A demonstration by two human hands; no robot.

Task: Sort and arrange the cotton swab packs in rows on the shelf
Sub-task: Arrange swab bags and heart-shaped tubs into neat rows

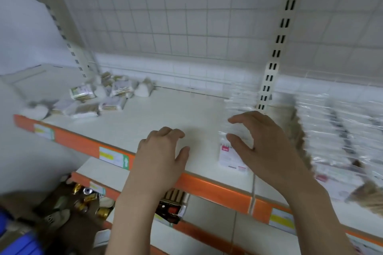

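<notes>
Both hands hovered over the bare middle of the shelf (157, 107), holding nothing. The left hand (163, 153) hung with fingers loosely curled; the right hand (255, 141) was spread wide, thumb and fingers apart, just above a row of clear packs (232, 151) with a pink-and-white label at the shelf's right end. A jumbled heap of cotton swab packs (97, 97) lay well apart at the back left. The step seemed to be tidying the right-hand row or turning to the heap; the next move likely called for reaching left, gripping a loose pack and bringing it alongside the row
</notes>
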